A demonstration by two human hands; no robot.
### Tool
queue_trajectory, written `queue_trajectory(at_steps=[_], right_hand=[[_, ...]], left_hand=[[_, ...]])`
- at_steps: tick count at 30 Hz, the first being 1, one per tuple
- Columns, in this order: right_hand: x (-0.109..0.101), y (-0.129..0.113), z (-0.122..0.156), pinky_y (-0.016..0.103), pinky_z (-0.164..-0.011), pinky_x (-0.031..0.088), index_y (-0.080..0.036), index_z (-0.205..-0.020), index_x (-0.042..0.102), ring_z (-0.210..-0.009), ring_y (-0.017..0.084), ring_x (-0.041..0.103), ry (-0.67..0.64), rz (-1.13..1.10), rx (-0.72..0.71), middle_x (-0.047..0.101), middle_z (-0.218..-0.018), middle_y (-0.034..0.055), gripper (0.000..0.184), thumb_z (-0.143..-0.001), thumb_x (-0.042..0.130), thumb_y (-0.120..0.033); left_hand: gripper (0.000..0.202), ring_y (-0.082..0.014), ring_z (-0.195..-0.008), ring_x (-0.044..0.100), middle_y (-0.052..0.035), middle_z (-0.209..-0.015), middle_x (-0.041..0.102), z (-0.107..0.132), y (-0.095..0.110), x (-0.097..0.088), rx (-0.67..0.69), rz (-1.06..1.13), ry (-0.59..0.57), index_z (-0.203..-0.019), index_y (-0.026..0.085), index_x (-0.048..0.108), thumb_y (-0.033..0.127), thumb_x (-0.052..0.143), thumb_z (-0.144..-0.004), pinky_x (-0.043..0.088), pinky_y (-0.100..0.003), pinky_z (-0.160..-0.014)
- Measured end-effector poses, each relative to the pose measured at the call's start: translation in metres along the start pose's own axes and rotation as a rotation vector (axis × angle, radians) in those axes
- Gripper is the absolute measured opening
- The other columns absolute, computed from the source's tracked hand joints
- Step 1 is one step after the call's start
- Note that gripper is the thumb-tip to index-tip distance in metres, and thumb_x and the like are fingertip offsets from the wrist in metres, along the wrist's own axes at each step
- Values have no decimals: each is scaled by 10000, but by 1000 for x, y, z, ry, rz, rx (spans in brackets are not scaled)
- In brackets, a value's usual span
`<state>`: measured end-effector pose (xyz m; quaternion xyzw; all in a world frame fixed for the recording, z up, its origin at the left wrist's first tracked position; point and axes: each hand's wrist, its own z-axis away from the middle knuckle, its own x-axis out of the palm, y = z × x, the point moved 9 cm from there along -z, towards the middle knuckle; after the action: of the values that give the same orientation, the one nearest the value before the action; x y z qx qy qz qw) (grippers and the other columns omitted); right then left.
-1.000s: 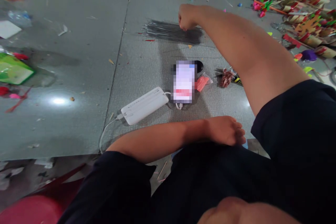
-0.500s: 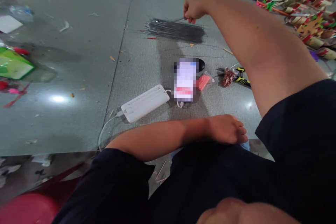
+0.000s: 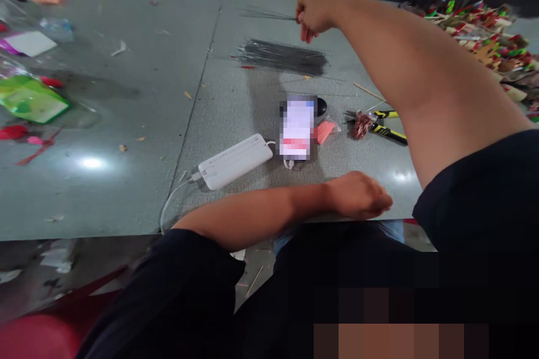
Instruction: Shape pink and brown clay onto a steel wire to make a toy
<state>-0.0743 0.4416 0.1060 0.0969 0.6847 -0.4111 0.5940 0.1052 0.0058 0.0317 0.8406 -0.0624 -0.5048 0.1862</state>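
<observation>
My right hand [image 3: 315,10] is stretched out over the far part of the table, its fingers pinched on a few thin dark wires [image 3: 269,14] that point left. Just below it lies a flat bundle of similar straight wires [image 3: 283,57] on the table. My left hand [image 3: 360,195] is curled into a loose fist at the near table edge; what it holds, if anything, is hidden. Between my arms lie a phone [image 3: 296,126] with a blurred screen and a white power bank [image 3: 236,161] joined to it by a cable.
Pliers [image 3: 389,133] with yellow-black handles and a bunch of copper-coloured wire [image 3: 361,124] lie right of the phone, beside a small pink packet [image 3: 324,131]. Colourful craft pieces [image 3: 484,39] pile up at the far right. A green packet [image 3: 33,100] lies left on the table [image 3: 135,95].
My right hand has lifted away from the bundle toward the far side, with a few wires now drawn clear of it. My left hand stays by the table edge, slightly shifted.
</observation>
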Motion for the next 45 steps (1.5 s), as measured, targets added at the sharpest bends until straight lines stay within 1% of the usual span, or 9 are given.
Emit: queue_trajectory(at_steps=[3, 5, 9, 12, 15, 19, 22, 32, 45], right_hand=[[-13, 3, 36, 219, -877, 616, -16, -1255, 702, -855, 63, 728, -4, -81, 197, 757, -1050, 0, 379, -1221, 519, -345], [-25, -5, 68, 183, -603, 591, -116, -1065, 675, -632, 86, 705, 66, -165, 209, 735, -773, -36, 169, -1176, 604, -224], [-37, -19, 151, 121, -508, 542, -172, -949, 540, -519, 76, 708, 166, -376, 153, 718, -596, -74, 273, -1162, 471, -16], [-18, -22, 224, 162, -479, 569, -194, -984, 518, -495, 99, 719, 183, -531, 149, 754, -625, -58, 249, -1188, 458, -64], [26, -26, 292, 159, -518, 597, -210, -1011, 513, -466, 70, 677, 178, -679, 141, 774, -662, -49, 200, -1196, 512, -133], [90, -38, 350, 184, -556, 635, -226, -1002, 527, -588, 109, 763, 195, -820, 92, 802, -744, -3, 229, -1205, 555, -327], [113, -43, 368, 206, -581, 651, -235, -995, 523, -624, 120, 777, 284, -978, 44, 799, -768, 0, 328, -1155, 653, -489], [126, -35, 371, 278, -653, 678, -253, -975, 517, -695, 134, 770, 532, -1175, -37, 739, -798, -26, 633, -914, 787, -823], [135, -38, 374, 301, -656, 676, -265, -956, 515, -640, 128, 713, 592, -1195, -43, 709, -766, -39, 637, -909, 783, -841]], left_hand=[[181, -166, -826, 746, -50, -916, 825, 7, -26, -18, -240, 174, 182, -1099, 172, 781, 235, 612, -1105, 503, -304, -753], [160, -137, -745, 705, -32, -855, 792, 15, -47, -27, -403, 315, 352, -1084, 179, 782, 252, 640, -1086, 491, -272, -698], [120, -98, -613, 608, 14, -764, 692, 41, -88, -41, -595, 569, 847, -1068, 197, 741, 275, 651, -1076, 460, -229, -573], [156, -85, -619, 624, -4, -858, 724, 59, -110, -50, -633, 601, 1140, -1079, 222, 720, 376, 699, -1089, 485, -218, -565], [293, -105, -675, 675, -23, -897, 760, 70, -121, -64, -662, 533, 1290, -1168, 227, 738, 506, 735, -1080, 540, -226, -610], [356, -139, -824, 760, -65, -1022, 837, 69, -119, -78, -699, 412, 1264, -1142, 216, 797, 552, 805, -1023, 614, -253, -751], [305, -152, -824, 771, -62, -958, 847, 61, -109, -83, -685, 371, 1212, -1023, 199, 823, 503, 821, -1003, 620, -267, -764], [263, -156, -753, 764, -53, -867, 835, 59, -101, -89, -757, 312, 1179, -966, 200, 839, 462, 822, -969, 613, -263, -685], [301, -161, -727, 745, -30, -784, 786, 58, -98, -89, -767, 331, 1160, -911, 203, 783, 494, 840, -960, 613, -271, -667]])
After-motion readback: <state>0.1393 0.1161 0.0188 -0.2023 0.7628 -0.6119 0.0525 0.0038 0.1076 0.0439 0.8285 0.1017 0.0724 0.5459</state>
